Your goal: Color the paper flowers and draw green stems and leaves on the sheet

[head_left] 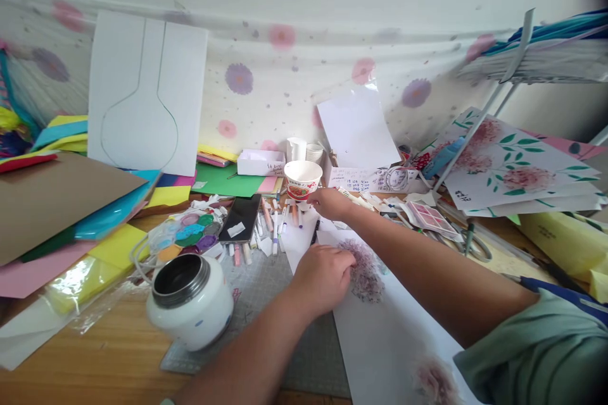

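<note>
My left hand [325,280] rests at the left edge of a white sheet [380,335], its fingers curled beside a blotchy pink-purple painted flower [363,272]. Whatever those fingers may hold is hidden. Farther back, my right hand [331,204] reaches to a white paper bowl [303,180] with a red and green print. Its fingertips are bunched at the bowl's lower right side; I cannot make out what is between them. A dark pen [315,232] lies between the two hands. Near the sheet's front is a second pink flower [434,381], blurred.
An open white jar [192,300] stands on the grey cutting mat [313,354]. Behind it are a paint palette [192,234], a black phone [240,218] and several markers [275,234]. Coloured papers [66,202] pile up left; painted sheets [517,164] lean right by a white rack [475,133].
</note>
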`<act>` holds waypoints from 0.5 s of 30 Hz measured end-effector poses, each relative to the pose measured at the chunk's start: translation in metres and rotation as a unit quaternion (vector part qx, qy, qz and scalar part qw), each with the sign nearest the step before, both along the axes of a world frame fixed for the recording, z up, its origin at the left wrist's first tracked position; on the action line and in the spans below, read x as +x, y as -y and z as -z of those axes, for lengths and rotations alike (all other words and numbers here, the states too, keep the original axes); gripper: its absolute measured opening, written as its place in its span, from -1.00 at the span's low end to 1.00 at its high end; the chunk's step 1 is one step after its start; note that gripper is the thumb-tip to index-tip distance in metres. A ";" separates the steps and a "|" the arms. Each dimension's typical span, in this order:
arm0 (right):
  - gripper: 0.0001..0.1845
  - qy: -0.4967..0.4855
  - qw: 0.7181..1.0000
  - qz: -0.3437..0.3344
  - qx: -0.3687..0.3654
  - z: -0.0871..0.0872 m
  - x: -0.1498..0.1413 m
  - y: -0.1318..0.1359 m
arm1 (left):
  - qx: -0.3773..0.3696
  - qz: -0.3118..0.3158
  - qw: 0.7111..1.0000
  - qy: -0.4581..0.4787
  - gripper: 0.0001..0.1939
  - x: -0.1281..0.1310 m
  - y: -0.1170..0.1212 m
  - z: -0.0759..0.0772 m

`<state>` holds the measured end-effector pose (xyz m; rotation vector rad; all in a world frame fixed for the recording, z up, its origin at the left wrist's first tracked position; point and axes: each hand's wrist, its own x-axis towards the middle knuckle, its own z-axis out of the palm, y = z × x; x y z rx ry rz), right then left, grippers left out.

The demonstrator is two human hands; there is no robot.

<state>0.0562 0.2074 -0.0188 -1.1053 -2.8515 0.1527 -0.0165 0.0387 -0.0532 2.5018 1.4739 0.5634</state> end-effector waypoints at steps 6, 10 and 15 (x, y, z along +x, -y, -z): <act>-0.69 -0.008 0.992 -0.125 -0.019 0.000 -0.018 0.025 | -0.001 0.019 1.000 -0.016 -0.69 0.003 0.000 0.001; -0.53 0.007 0.980 -0.196 -0.035 0.000 -0.051 0.045 | 0.010 0.021 1.000 -0.019 -0.69 0.002 0.001 0.003; -0.52 0.031 0.969 -0.242 -0.048 0.003 -0.073 0.050 | 0.012 -0.002 0.999 -0.032 -0.69 -0.002 0.003 0.007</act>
